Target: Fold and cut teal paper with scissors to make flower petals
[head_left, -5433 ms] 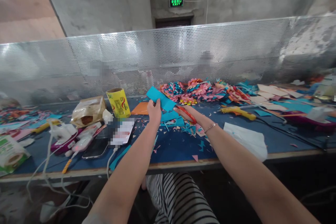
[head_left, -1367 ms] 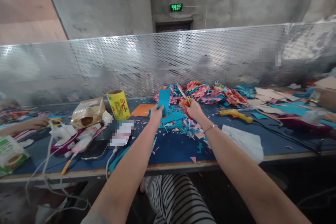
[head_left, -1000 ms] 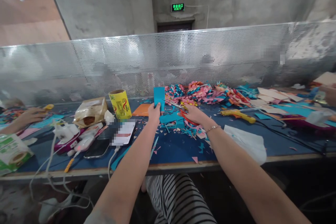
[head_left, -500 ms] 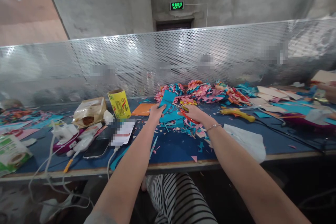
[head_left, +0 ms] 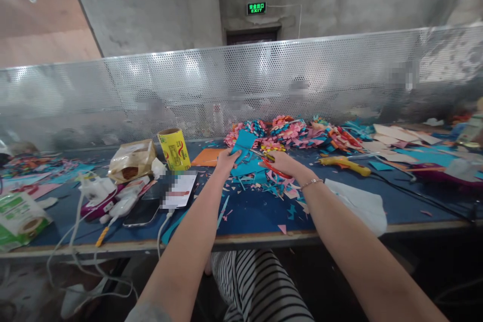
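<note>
My left hand (head_left: 227,160) pinches a piece of blue paper (head_left: 245,140), holding it raised above the table. In my right hand (head_left: 284,162) is a pair of scissors (head_left: 276,171) with red handles; the blades point left and reach the paper's right edge. Whether the blades are parted is too small to tell. Under both hands lie blue paper pieces (head_left: 253,177) and many small offcuts. Just behind them is a heap of pink, blue and orange paper flowers (head_left: 289,133).
Left of my hands are a yellow tube (head_left: 175,151), a brown paper bag (head_left: 132,161), a phone (head_left: 142,215) and white cables (head_left: 71,231). At right lie a yellow glue gun (head_left: 345,165) with its cord and a white sheet (head_left: 356,206). A perforated metal screen (head_left: 204,80) runs behind.
The view has shifted slightly, so everything sits a little further right. My hands keep nearly the same pose on the paper and scissors. At far right, a blurred shape has changed.
</note>
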Demonstrator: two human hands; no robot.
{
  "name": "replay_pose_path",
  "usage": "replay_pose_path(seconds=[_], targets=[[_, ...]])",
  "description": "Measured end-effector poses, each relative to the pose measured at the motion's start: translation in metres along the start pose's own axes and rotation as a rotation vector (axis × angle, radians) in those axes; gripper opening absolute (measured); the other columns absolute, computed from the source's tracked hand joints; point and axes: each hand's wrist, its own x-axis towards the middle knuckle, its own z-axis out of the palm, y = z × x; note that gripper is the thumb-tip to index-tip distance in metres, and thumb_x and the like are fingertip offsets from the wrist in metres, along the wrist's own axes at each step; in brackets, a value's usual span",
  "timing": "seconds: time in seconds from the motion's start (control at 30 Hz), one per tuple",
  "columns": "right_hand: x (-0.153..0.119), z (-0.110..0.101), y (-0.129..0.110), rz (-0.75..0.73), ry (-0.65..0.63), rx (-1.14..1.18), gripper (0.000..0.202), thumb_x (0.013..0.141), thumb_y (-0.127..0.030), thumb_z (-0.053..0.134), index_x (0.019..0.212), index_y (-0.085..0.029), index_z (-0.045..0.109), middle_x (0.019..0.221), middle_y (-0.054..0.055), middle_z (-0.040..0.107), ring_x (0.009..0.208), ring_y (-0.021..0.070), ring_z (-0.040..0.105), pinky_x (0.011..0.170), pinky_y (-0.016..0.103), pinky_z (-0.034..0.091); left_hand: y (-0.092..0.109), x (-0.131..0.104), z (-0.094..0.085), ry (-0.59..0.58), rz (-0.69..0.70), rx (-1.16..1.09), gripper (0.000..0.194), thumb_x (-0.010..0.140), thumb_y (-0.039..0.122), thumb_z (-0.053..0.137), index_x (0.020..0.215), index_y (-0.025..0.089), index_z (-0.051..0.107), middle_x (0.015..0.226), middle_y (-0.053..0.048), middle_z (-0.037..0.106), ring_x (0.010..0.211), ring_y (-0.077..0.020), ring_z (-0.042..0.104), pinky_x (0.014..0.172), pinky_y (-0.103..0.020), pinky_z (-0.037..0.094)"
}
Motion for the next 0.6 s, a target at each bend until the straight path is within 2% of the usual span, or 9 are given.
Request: replay_pose_path(seconds=[0.27, 0.6], targets=[[0.0005, -0.001, 0.0018, 0.026, -0.027, 0.061, 0.051, 0.071, -0.063, 0.05, 0.087, -0.015, 0.06, 0.081, 0.008, 0.062, 0.07, 0.0188, 0.056, 0.059, 0.026, 0.038, 0.0004, 0.0011, -0.0018, -0.011, -0.032, 0.006, 0.024, 0.065, 0.031, 0.067, 0.06, 0.015, 0.05, 0.039, 0.008, 0.038, 0.029, -0.0038, 0.032, 0.033, -0.019, 0.026], [-0.0012, -0.0054, -0.0036, 0.023, -0.034, 0.078, 0.053, 0.067, -0.068, 0.048, 0.072, -0.017, 0.063, 0.059, 0.001, 0.051, 0.054, 0.0129, 0.044, 0.05, 0.025, 0.03, -0.0022, 0.0037, -0.0042, -0.024, -0.055, -0.009, 0.029, 0.062, 0.035, 0.07, 0.06, 0.016, 0.048, 0.04, 0.008, 0.038, 0.03, -0.0035, 0.033, 0.033, -0.019, 0.025]])
